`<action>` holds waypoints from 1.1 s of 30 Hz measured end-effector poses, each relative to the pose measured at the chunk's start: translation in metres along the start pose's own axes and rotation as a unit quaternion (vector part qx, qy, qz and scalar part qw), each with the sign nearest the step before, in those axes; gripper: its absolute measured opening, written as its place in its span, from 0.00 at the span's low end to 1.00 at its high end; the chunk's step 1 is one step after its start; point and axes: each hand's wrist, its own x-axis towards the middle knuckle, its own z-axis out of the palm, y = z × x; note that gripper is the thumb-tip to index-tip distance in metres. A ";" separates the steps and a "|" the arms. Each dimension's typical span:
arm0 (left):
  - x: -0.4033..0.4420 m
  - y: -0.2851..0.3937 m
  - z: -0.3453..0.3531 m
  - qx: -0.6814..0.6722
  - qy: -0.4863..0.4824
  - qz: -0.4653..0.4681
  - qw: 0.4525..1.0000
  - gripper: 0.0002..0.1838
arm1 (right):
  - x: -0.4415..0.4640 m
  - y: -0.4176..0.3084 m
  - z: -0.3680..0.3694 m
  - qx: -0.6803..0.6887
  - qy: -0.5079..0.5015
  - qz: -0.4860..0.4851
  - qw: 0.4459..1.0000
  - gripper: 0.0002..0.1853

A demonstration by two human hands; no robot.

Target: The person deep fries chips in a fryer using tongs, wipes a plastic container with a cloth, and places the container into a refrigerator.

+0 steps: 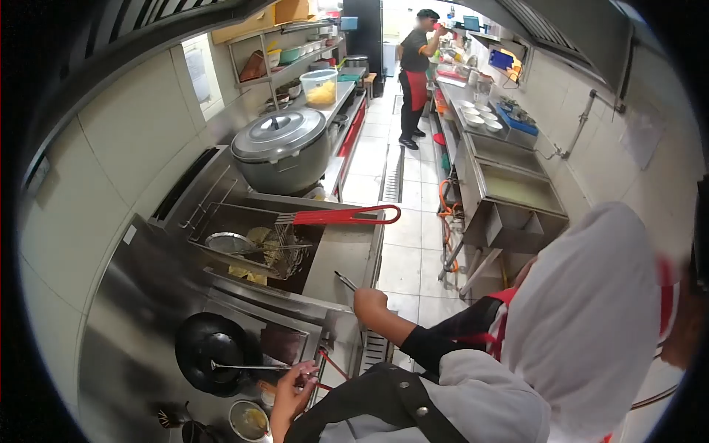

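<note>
My left hand [294, 393] is at the bottom centre, its fingers curled at the end of a long metal ladle handle [255, 367]. The ladle's other end reaches into a black wok [209, 351] on the metal worktop. Close to these fingers is a thin red handle [336, 365]. A small metal bowl [249, 421] with yellowish contents sits just below the wok. My right hand is out of view. A co-worker's hand [371, 306] in a black sleeve, beside me, holds thin metal tongs [345, 280] near the fryer.
A fryer [295, 284] holds a red-handled wire basket [343, 215], a strainer [229, 242] and yellow food pieces. Behind it stands a large lidded pot [284, 159]. The hooded co-worker [591, 295] is close at right; another person [419, 74] stands down the aisle by white bowls [474, 119].
</note>
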 end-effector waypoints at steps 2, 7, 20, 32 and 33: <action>-0.004 0.014 0.001 0.010 -0.022 -0.025 0.999 0.20 | 0.000 0.004 0.011 0.014 0.009 0.003 1.000 0.05; -0.004 0.022 -0.004 0.024 -0.011 -0.038 0.999 0.20 | -0.004 0.003 0.005 0.017 -0.008 0.004 1.000 0.05; 0.024 0.030 -0.002 0.061 -0.042 0.010 0.997 0.21 | 0.005 0.019 0.004 0.070 -0.051 0.033 0.996 0.07; 0.109 0.078 0.054 0.022 0.030 -0.008 0.999 0.21 | 0.095 0.086 -0.042 0.004 -0.080 -0.110 0.991 0.10; 0.121 0.086 0.068 0.025 0.058 -0.042 0.997 0.21 | 0.115 0.097 -0.051 -0.003 -0.110 -0.140 0.984 0.11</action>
